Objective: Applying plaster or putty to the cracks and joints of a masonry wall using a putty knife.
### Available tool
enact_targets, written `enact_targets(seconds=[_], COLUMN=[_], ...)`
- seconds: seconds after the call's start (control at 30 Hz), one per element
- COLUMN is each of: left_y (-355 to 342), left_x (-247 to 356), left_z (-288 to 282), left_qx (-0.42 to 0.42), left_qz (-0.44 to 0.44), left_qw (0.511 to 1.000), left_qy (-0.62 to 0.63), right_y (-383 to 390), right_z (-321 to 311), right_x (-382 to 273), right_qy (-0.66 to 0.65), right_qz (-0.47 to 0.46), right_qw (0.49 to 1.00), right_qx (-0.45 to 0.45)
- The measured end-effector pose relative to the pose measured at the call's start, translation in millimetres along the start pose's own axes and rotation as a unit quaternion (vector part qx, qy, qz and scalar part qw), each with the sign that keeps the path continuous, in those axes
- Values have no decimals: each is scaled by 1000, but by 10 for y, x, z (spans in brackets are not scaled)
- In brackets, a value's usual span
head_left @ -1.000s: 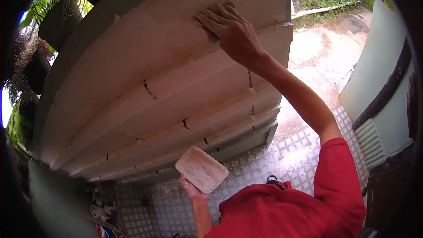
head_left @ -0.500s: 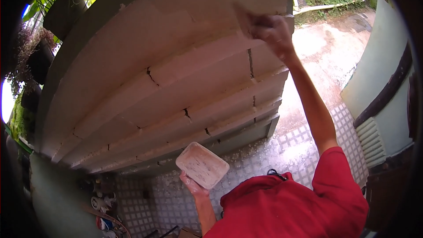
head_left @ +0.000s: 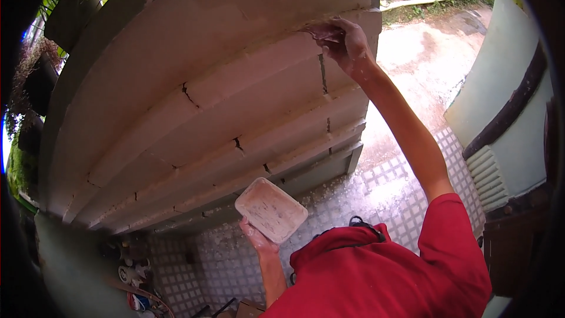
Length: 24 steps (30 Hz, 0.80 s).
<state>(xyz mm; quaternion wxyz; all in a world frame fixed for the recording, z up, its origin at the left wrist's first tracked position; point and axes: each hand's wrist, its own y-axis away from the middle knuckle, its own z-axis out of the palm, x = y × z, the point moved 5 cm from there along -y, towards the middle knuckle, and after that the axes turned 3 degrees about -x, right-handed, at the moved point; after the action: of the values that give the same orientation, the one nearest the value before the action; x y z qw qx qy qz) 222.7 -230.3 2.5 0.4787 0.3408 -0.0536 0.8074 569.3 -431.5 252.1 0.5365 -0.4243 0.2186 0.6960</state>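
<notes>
My left hand (head_left: 261, 238), smeared with white paste, is closed on the lower left side of a shallow rectangular plastic tub (head_left: 271, 209). Whitish residue coats the inside of the tub. Raised high, my right hand (head_left: 348, 46) is closed around a thin flat scraper (head_left: 327, 31), largely hidden by the fingers. The scraper meets a stepped, plastered surface (head_left: 235, 65) along one of its ridges, near the right end. Dark cracks run across several of its steps, one of them just below my right hand.
Patterned tiles (head_left: 385, 182) cover the floor below, with white specks scattered on them. A pale green wall (head_left: 500, 82) curves along the right. Assorted items (head_left: 136, 277) lie at the lower left. Hanging plants (head_left: 62, 0) show at the upper left, and sunlit paving (head_left: 421, 53) lies beyond the steps.
My right hand has shifted slightly left and down, bringing the scraper to the ridge, and its wrist has turned. The tub stays almost in place in my left hand. The view has shifted slightly.
</notes>
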Motion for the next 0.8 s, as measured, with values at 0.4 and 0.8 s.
enact_targets(seconds=[0.4, 0.8], left_y=[-187, -26], left_x=[-43, 24], left_z=[27, -65], left_qx=[-36, -3], left_qz=[-16, 32], left_qw=[999, 999], left_qy=[0, 8], right_y=[-586, -561], right_z=[466, 608], right_x=[-383, -525], right_qy=[35, 88], right_qz=[52, 0], right_qw=[989, 984], right_qx=[-132, -154])
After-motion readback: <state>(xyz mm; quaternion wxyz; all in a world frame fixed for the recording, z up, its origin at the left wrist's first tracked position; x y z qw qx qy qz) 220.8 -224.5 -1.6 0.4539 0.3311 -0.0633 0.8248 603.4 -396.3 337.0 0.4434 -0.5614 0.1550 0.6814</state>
